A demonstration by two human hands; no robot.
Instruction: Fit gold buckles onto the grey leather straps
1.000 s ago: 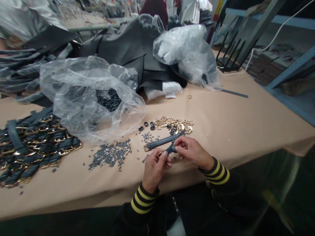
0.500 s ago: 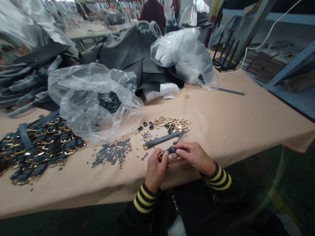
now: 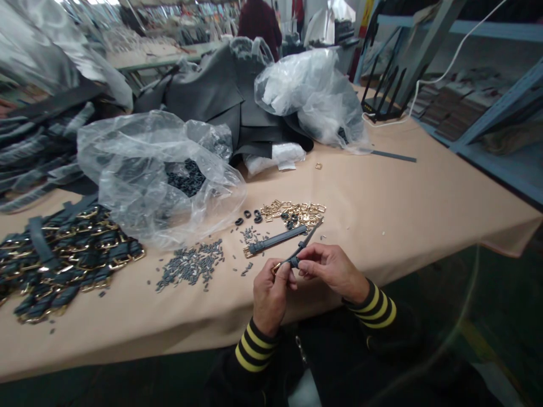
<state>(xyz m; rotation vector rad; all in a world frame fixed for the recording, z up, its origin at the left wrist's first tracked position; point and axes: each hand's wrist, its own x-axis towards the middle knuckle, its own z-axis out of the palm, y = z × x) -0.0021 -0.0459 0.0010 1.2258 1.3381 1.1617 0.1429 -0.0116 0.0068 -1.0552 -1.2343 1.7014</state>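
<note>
- Okay, how do those hands look?
- Close and steady. The left hand pinches a narrow dark strap near its gold buckle, and the right hand pinches the same strap just beside it. The strap's thin tail sticks up and away from the person.
- And the fingers?
- Narrow on both sides, holding the strap. The right fingers sit almost against the left ones. Whatever lies under the fingertips is hidden, so I can't tell if a small piece is there.
- Any advice?
- Keeping the hold this short should stop the strap twisting, and the cuffs stay off the loose bits.
- What's nearby?
- A second strap with its own buckle lies on the bench just beyond the hands. Past it are a heap of gold buckles and a few black loops. To the left lie grey bits, then a pile of buckled straps.
- Anything in the way?
- Only those grey bits, strewn close to the left hand. A clear plastic bag slumps further back, well apart from the hands.
</note>
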